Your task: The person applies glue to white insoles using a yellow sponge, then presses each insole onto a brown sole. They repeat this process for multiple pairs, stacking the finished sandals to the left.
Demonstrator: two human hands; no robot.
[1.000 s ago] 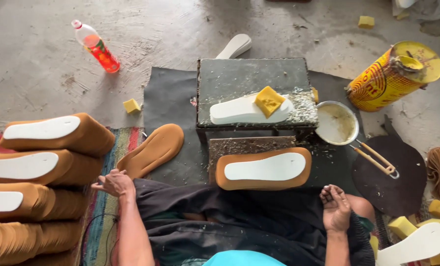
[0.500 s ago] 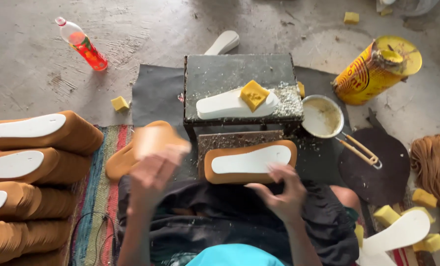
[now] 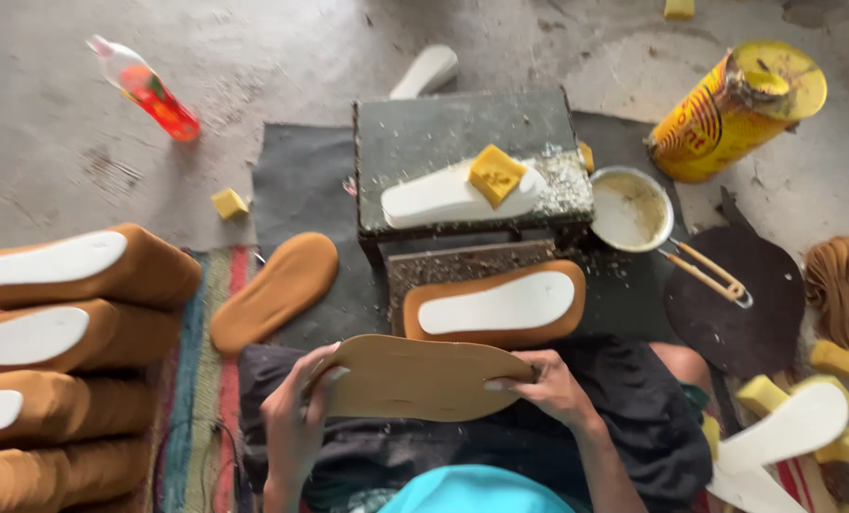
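You have the tan, flat sole-shaped cut-out (image 3: 420, 377) gripped at both ends over your lap: your left hand (image 3: 296, 418) is curled closed around its left end, and your right hand (image 3: 548, 385) is closed on its right end, fingers on top and thumb underneath. The piece lies near you, just nearer than the brown sole with the white insole glued on top (image 3: 496, 304), which rests in front of the small dark work block (image 3: 462, 142).

Its long axis runs left to right across your body, nearly level. The broader, rounded end appears to point left and the narrower end right, though your hands cover both tips, so you cannot be sure of that.

Watch the bend. The piece looks thin and flexible, held only by its ends, so squeezing your hands together could buckle or crease it in the middle. A loose grip on either end could let it swing down onto the dark cloth (image 3: 633, 418) on your lap. The shallow metal bowl of pale glue (image 3: 632, 207) sits far right of your hands; reaching across with the piece could drag its edge through the glue or tip the bowl.
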